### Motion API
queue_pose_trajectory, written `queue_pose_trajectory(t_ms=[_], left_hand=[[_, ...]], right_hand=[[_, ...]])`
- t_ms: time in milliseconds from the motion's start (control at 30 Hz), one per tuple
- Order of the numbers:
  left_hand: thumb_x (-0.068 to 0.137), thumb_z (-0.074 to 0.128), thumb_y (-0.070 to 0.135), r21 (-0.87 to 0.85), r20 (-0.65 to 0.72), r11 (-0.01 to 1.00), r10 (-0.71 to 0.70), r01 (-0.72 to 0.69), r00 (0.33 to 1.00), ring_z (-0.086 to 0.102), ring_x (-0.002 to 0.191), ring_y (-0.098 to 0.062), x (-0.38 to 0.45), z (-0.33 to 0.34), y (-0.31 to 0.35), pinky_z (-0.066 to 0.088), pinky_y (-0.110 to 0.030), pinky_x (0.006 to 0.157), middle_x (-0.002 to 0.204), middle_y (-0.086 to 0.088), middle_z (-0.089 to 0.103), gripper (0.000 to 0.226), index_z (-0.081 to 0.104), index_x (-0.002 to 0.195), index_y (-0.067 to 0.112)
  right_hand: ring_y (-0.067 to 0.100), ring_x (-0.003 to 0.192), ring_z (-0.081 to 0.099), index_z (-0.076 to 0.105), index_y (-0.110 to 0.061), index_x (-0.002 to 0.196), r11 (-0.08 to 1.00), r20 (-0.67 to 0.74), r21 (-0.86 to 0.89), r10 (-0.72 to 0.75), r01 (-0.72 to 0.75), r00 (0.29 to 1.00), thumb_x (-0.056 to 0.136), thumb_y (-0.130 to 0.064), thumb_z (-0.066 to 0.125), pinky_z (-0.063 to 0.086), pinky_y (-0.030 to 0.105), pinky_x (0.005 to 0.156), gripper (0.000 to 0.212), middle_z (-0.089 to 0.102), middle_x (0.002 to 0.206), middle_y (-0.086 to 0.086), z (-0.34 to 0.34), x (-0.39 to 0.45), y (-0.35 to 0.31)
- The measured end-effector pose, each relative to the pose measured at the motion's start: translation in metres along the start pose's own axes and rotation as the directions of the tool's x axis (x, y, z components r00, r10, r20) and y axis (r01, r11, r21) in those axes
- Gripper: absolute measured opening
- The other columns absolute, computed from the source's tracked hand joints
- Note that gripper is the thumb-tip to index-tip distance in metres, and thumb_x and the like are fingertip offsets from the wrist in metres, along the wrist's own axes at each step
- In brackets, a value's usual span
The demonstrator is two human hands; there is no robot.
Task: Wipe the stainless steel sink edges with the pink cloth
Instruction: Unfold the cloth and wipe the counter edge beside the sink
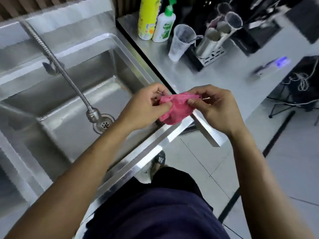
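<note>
A crumpled pink cloth (174,108) hangs between both hands, above the front right corner of the stainless steel sink (148,144). My left hand (146,106) pinches its left edge between thumb and fingers. My right hand (215,107) pinches its right edge the same way. The cloth is bunched and droops below the fingers, just above the sink's front rim. The basin holds a round drain (104,124), and a flexible metal faucet hose (57,64) reaches down into it.
On the steel counter (215,78) to the right stand a yellow bottle (148,18), a white pump bottle (164,25), a clear plastic cup (181,42) and a metal utensil holder (212,49). Dark equipment and cables sit at the far right. Tiled floor lies below.
</note>
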State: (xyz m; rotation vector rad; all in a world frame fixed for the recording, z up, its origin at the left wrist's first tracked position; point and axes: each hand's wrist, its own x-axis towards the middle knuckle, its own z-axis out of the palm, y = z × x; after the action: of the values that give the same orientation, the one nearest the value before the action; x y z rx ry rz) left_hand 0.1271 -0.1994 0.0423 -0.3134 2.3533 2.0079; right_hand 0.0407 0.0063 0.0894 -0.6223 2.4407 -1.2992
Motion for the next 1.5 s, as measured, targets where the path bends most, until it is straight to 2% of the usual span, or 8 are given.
queue_pose_trajectory(t_ms=[400, 467, 533, 667, 800, 967, 1167, 1500], left_hand=[[0.092, 0.074, 0.014, -0.34, 0.283, 0.897, -0.188, 0.282, 0.94, 0.063, 0.066, -0.014, 0.039, 0.202, 0.021, 0.057, -0.035, 0.061, 0.088, 0.004, 0.069, 0.014, 0.063, 0.094, 0.023], [0.095, 0.073, 0.019, -0.377, 0.136, 0.852, -0.336, 0.362, 0.932, 0.067, 0.07, -0.015, 0.061, 0.209, 0.008, 0.054, -0.03, 0.054, 0.099, 0.001, 0.071, 0.013, 0.061, 0.1, 0.023], [0.095, 0.072, 0.033, -0.103, -0.172, 0.92, -0.392, 0.379, 0.904, 0.069, 0.086, -0.016, 0.08, 0.212, -0.015, 0.05, -0.026, 0.06, 0.112, 0.007, 0.07, 0.022, 0.058, 0.111, 0.027], [0.096, 0.069, 0.031, 0.359, -0.46, 0.883, -0.116, 0.304, 0.88, 0.059, 0.111, -0.016, 0.091, 0.233, -0.053, 0.048, -0.034, 0.088, 0.124, 0.004, 0.064, 0.038, 0.055, 0.129, 0.02], [0.1, 0.054, 0.01, 0.488, -0.421, 0.851, 0.037, 0.192, 0.907, 0.057, 0.12, -0.028, 0.113, 0.274, -0.059, 0.048, -0.039, 0.099, 0.128, -0.007, 0.065, 0.026, 0.062, 0.124, 0.012], [0.109, 0.036, 0.02, 0.452, -0.299, 0.866, -0.079, 0.214, 0.951, 0.047, 0.141, -0.028, 0.142, 0.294, -0.081, 0.034, -0.035, 0.117, 0.148, -0.013, 0.056, 0.041, 0.055, 0.142, 0.005], [0.111, 0.024, 0.033, 0.827, 0.171, 0.528, 0.091, -0.193, 0.981, 0.016, 0.16, -0.023, 0.13, 0.253, -0.126, 0.013, -0.039, 0.131, 0.171, -0.006, 0.024, 0.056, 0.029, 0.163, 0.012], [0.109, 0.02, 0.044, 0.858, 0.268, 0.453, 0.006, -0.242, 0.963, -0.003, 0.161, -0.021, 0.131, 0.245, -0.121, 0.003, -0.04, 0.131, 0.175, -0.001, 0.002, 0.063, 0.011, 0.167, 0.022]], right_hand=[[0.015, 0.091, 0.071, 0.079, -0.028, 0.099, 0.947, 0.131, -0.277, 0.205, -0.163, 0.97, 0.093, -0.008, 0.074, 0.059, 0.036, 0.091, 0.022, 0.077, 0.093, -0.014, -0.174, -0.029, 0.082], [0.013, 0.095, 0.07, 0.078, -0.026, 0.109, 0.966, 0.153, -0.239, 0.133, -0.094, 0.979, 0.095, -0.014, 0.074, 0.057, 0.03, 0.092, 0.018, 0.077, 0.103, -0.013, -0.169, 0.013, 0.106], [0.016, 0.11, 0.066, 0.07, -0.026, 0.129, 0.965, 0.18, -0.264, 0.048, 0.001, 0.982, 0.096, -0.023, 0.074, 0.052, 0.028, 0.102, 0.034, 0.07, 0.129, -0.006, -0.15, 0.053, 0.14], [0.023, 0.139, 0.049, 0.054, -0.018, 0.147, 0.906, 0.265, -0.413, 0.016, 0.098, 0.964, 0.1, -0.015, 0.059, 0.04, 0.039, 0.118, 0.047, 0.054, 0.152, 0.002, -0.117, 0.072, 0.209], [0.028, 0.144, 0.044, 0.051, -0.008, 0.149, 0.894, 0.399, -0.35, -0.128, 0.28, 0.908, 0.098, -0.021, 0.043, 0.036, 0.039, 0.121, 0.053, 0.05, 0.155, 0.01, -0.097, 0.032, 0.253], [0.027, 0.158, 0.019, 0.033, -0.003, 0.159, 0.881, 0.438, -0.344, -0.157, 0.326, 0.885, 0.103, -0.024, 0.029, 0.008, 0.036, 0.13, 0.059, 0.027, 0.168, 0.014, -0.087, 0.019, 0.287], [0.022, 0.161, 0.008, 0.021, -0.003, 0.162, 0.829, 0.419, -0.382, -0.239, 0.408, 0.876, 0.109, -0.018, 0.044, 0.014, 0.046, 0.13, 0.06, 0.013, 0.172, 0.011, -0.088, -0.016, 0.316], [0.026, 0.157, 0.024, 0.033, -0.005, 0.159, 0.744, 0.424, -0.451, -0.307, 0.492, 0.852, 0.109, -0.023, 0.039, 0.02, 0.037, 0.129, 0.053, 0.031, 0.166, 0.015, -0.102, -0.017, 0.319]])
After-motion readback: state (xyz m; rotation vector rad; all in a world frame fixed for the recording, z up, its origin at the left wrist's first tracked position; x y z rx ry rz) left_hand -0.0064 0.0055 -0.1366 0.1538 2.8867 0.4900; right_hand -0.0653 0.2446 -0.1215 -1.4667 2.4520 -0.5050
